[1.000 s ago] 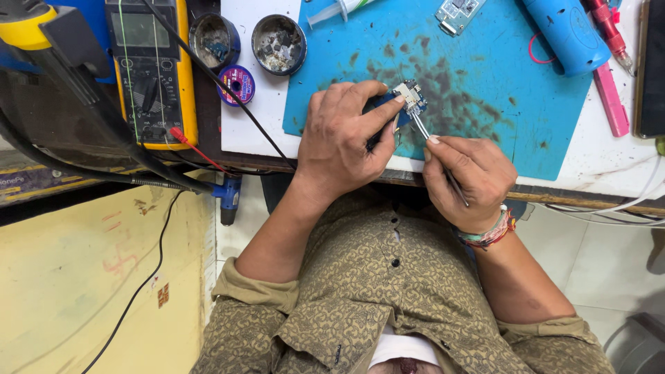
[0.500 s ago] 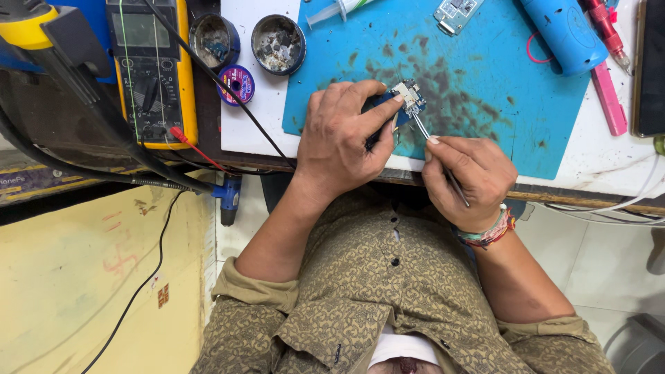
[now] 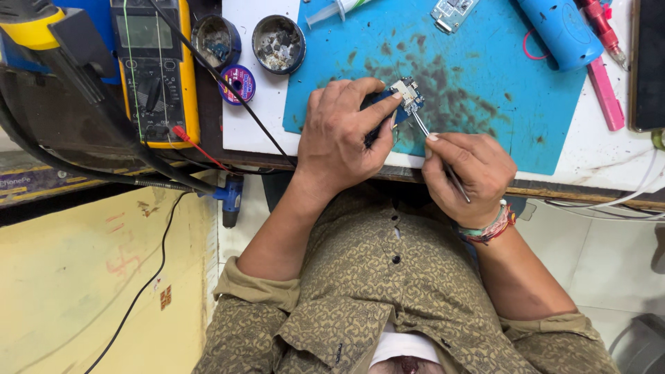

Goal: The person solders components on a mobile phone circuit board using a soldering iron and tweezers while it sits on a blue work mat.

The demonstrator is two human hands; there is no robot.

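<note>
Board: small circuit board point(image 3: 405, 91), blue with metal parts on top, lies on the blue work mat point(image 3: 485, 62) near the mat's front edge.
Left hand: left hand point(image 3: 343, 135) rests over the near-left part of the board; grip closed on it, index finger stretched along the top edge, thumb below.
Right hand: right hand point(image 3: 467, 166) sits just right of the left hand, at the front edge of the table point(image 3: 609, 149); wrist carries coloured bands.
Tool: thin metal probe point(image 3: 433, 149) is pinched in a closed grip between thumb and fingers; tilted, tip touching the metal parts of the board, rear end sticking out below the hand.
Mat: stained dark around the board; lies on a white sheet on the table.
Far side of mat: second small board point(image 3: 454, 10), blue cylinder point(image 3: 557, 31) and pink tool point(image 3: 604, 90) at the right, well apart from both hands.
Left of mat: 2 round tins point(image 3: 278, 43) holding small parts, a syringe point(image 3: 332, 10), a small solder spool point(image 3: 237, 83).
Meter: yellow multimeter point(image 3: 156, 69) at the left, black lead crossing it toward the left hand.
</note>
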